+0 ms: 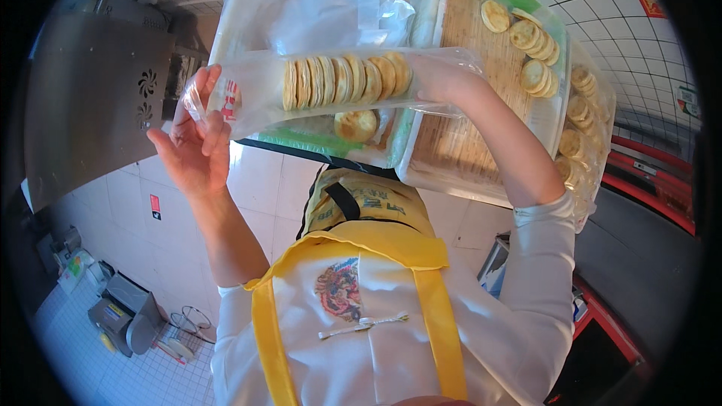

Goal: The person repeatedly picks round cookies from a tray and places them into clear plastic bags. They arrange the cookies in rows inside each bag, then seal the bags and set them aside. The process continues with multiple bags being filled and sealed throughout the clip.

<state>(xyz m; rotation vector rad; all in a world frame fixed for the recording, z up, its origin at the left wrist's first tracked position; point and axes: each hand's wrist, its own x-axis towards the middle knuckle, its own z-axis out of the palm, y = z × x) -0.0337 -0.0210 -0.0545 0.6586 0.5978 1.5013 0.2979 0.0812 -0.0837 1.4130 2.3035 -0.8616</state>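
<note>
A long clear plastic bag stretches sideways between my hands, with a row of round flat breads standing on edge inside it. My left hand holds the bag's left end, which bears red print, with some fingers spread. My right hand reaches into the bag's right end, close to the last breads; its fingertips are blurred by the plastic. Just below the bag, a single round flat bread lies on a plastic-covered surface.
A white-rimmed tray with a bamboo mat stands at right, holding stacked flat breads. Bagged breads lie beyond it. Crumpled clear plastic covers the far left of the work surface. A large metal appliance stands at left.
</note>
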